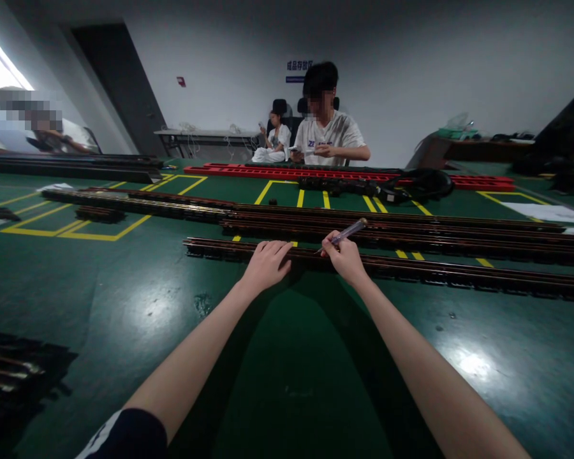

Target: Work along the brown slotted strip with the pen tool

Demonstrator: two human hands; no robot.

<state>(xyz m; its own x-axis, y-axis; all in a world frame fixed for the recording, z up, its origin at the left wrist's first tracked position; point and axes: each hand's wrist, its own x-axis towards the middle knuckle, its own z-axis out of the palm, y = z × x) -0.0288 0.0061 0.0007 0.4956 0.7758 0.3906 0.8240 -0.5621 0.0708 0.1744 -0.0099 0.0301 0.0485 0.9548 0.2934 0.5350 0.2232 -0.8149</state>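
A long dark rail (435,273) with copper-coloured strips along its length lies across the table in front of me. My left hand (266,264) is laid over this rail near its left end, fingers bent across the top and thumb on the near side. A slim screwdriver (352,231) with a clear handle is pinched in my right hand (347,259). It slants down to the left, its thin tip at the rail between my two hands. Whether the tip touches a part of the rail is too small to make out.
More dark rails (411,236) lie just beyond, parallel to mine. Red slotted rails (287,173) and a dark cable bundle (425,185) are farther back. Another rail stack (19,370) sits at lower left. Yellow tape marks the green table (124,306). Several people sit beyond it.
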